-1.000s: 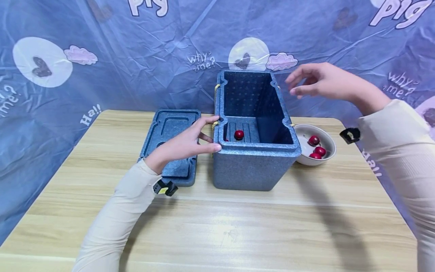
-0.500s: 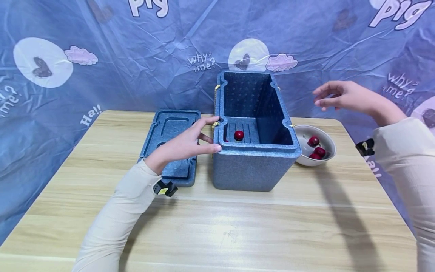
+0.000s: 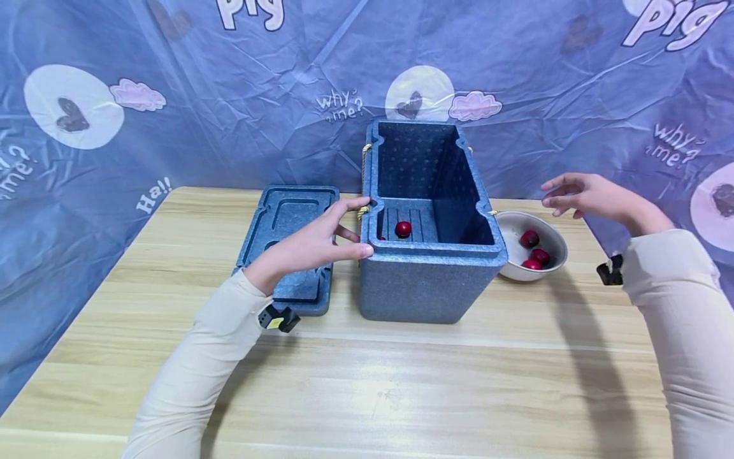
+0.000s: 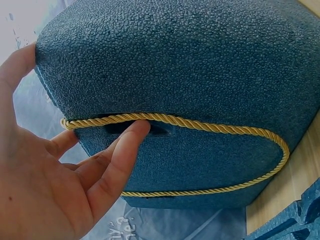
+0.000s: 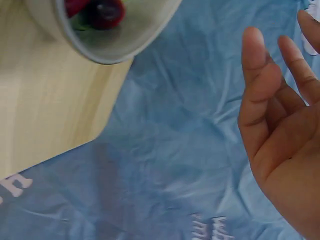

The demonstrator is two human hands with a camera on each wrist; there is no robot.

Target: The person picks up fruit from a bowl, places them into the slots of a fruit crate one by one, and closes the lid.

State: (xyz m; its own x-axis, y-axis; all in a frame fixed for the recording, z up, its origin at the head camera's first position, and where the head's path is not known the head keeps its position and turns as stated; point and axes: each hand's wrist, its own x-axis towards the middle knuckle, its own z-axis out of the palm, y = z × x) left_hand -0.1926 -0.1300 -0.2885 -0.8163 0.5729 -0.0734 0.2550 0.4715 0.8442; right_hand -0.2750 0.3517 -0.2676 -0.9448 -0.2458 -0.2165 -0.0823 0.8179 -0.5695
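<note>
Nearest me across the pale wood-grain desk [image 3: 367, 395], the left hand [image 3: 312, 242] rests with spread fingers against the rim of a speckled blue-grey foam box [image 3: 424, 290], gripping nothing; its fingers lie near a twisted yellow cord [image 4: 210, 125]. Beside the box lies a matching rectangular lid [image 3: 292, 217], partly covered by that hand. On the box's floor I see one shiny, round dark-red fruit [image 3: 403, 229], and a sliver of another by the left wall. Just right of the box, a pale round bowl [image 3: 513, 226] holds three more red fruits [image 3: 529, 239]. Past its far side the right hand [image 3: 596, 199] hangs, fingers loosely bent, holding nothing. A second ago it was beside the box's right rim; I'd judge attention has passed to the bowl. Behind hangs a creased blue printed cloth [image 3: 252, 95].
</note>
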